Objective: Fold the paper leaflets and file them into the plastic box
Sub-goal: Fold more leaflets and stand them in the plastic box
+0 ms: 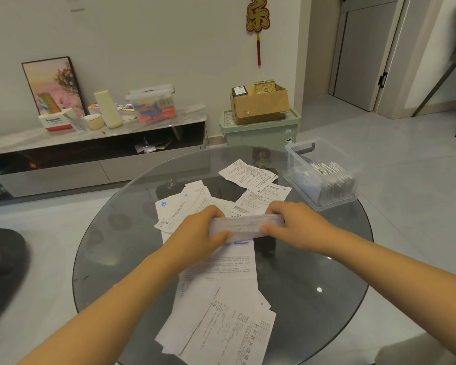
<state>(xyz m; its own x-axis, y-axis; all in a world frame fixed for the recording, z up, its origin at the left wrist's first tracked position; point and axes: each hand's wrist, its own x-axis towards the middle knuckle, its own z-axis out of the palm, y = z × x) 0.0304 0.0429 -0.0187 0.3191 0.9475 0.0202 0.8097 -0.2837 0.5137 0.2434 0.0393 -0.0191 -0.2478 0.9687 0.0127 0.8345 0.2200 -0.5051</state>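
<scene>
I hold one folded leaflet (246, 226) tight, my left hand (198, 233) and right hand (298, 225) each a closed grip on an end, near the plastic box (321, 172), which has some filed, while many loose leaflets (221, 312) wait.

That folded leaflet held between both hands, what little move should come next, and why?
Probably carry the folded leaflet right and slot it into the clear plastic box. The left hand and right hand pinch its ends, it already looks narrow, and other folded leaflets stand filed there.
</scene>
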